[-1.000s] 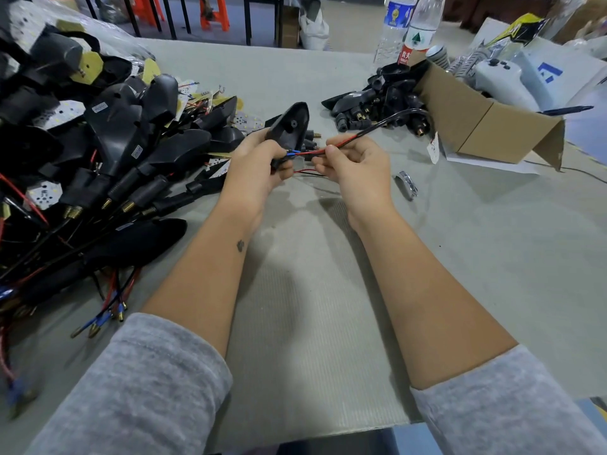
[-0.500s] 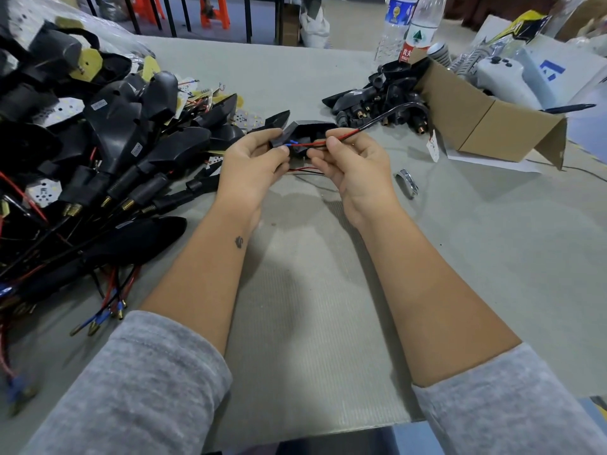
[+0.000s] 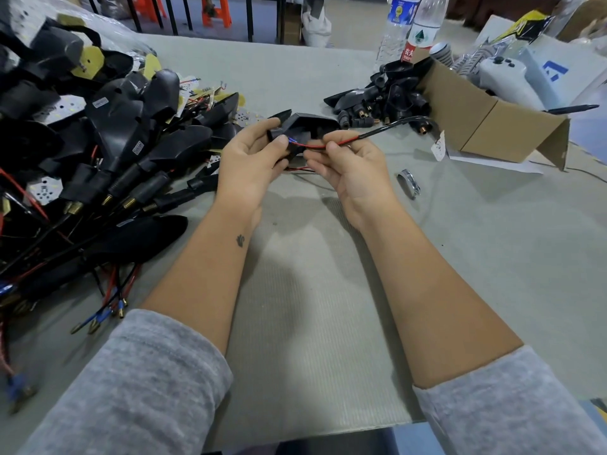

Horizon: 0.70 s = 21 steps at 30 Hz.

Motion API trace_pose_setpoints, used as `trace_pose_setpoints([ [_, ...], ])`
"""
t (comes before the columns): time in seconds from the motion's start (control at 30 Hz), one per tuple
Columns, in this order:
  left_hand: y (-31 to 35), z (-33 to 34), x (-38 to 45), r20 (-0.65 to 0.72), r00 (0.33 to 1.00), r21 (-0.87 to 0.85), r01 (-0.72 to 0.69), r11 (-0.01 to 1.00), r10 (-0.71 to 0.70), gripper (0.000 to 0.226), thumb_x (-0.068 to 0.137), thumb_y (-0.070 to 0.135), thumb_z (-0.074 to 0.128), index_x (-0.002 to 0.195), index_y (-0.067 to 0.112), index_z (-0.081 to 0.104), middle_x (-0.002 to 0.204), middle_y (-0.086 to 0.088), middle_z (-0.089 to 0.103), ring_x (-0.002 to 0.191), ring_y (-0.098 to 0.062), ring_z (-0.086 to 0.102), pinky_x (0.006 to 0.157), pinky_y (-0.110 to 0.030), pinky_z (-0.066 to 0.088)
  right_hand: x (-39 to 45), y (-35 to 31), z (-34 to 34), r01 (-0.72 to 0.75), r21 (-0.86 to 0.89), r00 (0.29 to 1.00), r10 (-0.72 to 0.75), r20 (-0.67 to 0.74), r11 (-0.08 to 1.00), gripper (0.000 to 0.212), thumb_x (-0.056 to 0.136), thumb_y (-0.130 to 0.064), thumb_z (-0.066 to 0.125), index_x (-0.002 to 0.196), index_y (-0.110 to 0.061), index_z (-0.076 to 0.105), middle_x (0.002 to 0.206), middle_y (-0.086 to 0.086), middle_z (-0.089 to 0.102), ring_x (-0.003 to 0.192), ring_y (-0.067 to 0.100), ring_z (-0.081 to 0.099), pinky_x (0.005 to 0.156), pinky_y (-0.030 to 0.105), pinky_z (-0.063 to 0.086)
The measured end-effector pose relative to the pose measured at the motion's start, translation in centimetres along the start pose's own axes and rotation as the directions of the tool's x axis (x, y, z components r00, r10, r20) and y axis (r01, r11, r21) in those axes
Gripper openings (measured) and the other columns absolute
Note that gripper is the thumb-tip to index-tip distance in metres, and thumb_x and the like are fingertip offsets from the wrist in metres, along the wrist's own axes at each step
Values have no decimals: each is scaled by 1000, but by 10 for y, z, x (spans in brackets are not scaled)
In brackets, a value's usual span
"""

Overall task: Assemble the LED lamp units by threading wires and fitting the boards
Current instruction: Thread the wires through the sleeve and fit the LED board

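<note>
A: Hands?
B: Left hand (image 3: 249, 159) closed round the black plastic lamp housing (image 3: 303, 128), held up off the grey ribbed worktop (image 3: 312, 323). Right hand (image 3: 353, 167) pinches the red and black wire pair (image 3: 320, 145) between thumb and forefinger.

A: Where does the wire go?
B: One end, with a bit of blue on it, meets the housing at the left thumb. The other end runs beyond the right hand as a black sleeved cable (image 3: 391, 125) toward a brass-tipped plug (image 3: 426, 128).

A: Anything around them?
B: Big pile of black lamp housings with wires (image 3: 108, 142) just left of the left hand. Smaller heap of black parts (image 3: 381, 100) beyond the right hand, against an open brown cardboard box (image 3: 486, 126). Small shiny metal clip (image 3: 408, 182) on the worktop just right of the right hand. Two clear plastic water bottles (image 3: 410, 27) far behind.
</note>
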<state>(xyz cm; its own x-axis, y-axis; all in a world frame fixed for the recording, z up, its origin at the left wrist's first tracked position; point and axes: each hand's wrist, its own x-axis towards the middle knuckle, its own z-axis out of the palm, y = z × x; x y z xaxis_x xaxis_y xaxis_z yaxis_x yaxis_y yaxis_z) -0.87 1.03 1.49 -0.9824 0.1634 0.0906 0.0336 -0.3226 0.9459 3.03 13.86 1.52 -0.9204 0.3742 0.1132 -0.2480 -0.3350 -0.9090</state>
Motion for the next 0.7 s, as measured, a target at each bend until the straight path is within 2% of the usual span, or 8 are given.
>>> trace_pose_setpoints([
  [0.13, 1, -1, 1, -9, 1000, 0, 10, 1000, -10, 25, 94, 11, 60, 115, 25, 60, 114, 7, 68, 103, -8, 65, 82, -24, 56, -1, 0, 1, 16, -46, 1000, -16, 7, 999, 19, 99, 6, 43, 90, -6, 54, 87, 13, 68, 72, 16, 69, 74, 24, 58],
  [0.27, 0, 0, 0, 24, 1000, 33, 6, 999, -6, 24, 92, 11, 63, 112, 24, 61, 98, 14, 71, 88, 1, 67, 80, -23, 55, 0, -2, 0, 9, 99, 1000, -9, 3, 995, 20, 98, 8, 42, 89, -5, 54, 86, 15, 68, 72, 17, 70, 76, 24, 58],
  [0.37, -2, 2, -2, 71, 997, 98, -16, 995, 9, 20, 92, 10, 63, 107, 23, 62, 84, 15, 71, 80, 0, 66, 75, -22, 54, -1, -2, 1, -14, 182, 1000, 11, 19, 983, 19, 98, 9, 42, 90, -3, 55, 86, 16, 67, 74, 19, 71, 77, 25, 59],
  [0.47, -3, 4, -4, 104, 995, 135, -12, 991, -2, 17, 91, 12, 65, 103, 23, 63, 87, 8, 72, 86, -8, 68, 77, -26, 53, -1, -1, 1, -32, 171, 999, 27, 32, 985, 18, 97, 10, 43, 91, -2, 56, 82, 15, 69, 72, 18, 71, 75, 25, 59],
  [0.63, 0, 9, -3, 103, 993, 6, 66, 998, -66, 14, 94, 11, 61, 104, 19, 63, 87, 1, 67, 80, -10, 64, 82, -27, 56, -1, 0, 0, -32, 109, 999, 29, 30, 994, 14, 96, 7, 48, 94, -4, 56, 79, 9, 71, 71, 15, 71, 70, 23, 58],
  [0.7, -1, 11, -3, 125, 988, 22, 93, 995, -95, 14, 99, 16, 54, 109, 19, 63, 93, 0, 66, 79, -9, 64, 83, -29, 56, -1, 0, -1, -25, 92, 999, 23, 24, 995, 14, 95, 7, 49, 94, -5, 56, 78, 8, 71, 69, 14, 70, 68, 22, 58],
])
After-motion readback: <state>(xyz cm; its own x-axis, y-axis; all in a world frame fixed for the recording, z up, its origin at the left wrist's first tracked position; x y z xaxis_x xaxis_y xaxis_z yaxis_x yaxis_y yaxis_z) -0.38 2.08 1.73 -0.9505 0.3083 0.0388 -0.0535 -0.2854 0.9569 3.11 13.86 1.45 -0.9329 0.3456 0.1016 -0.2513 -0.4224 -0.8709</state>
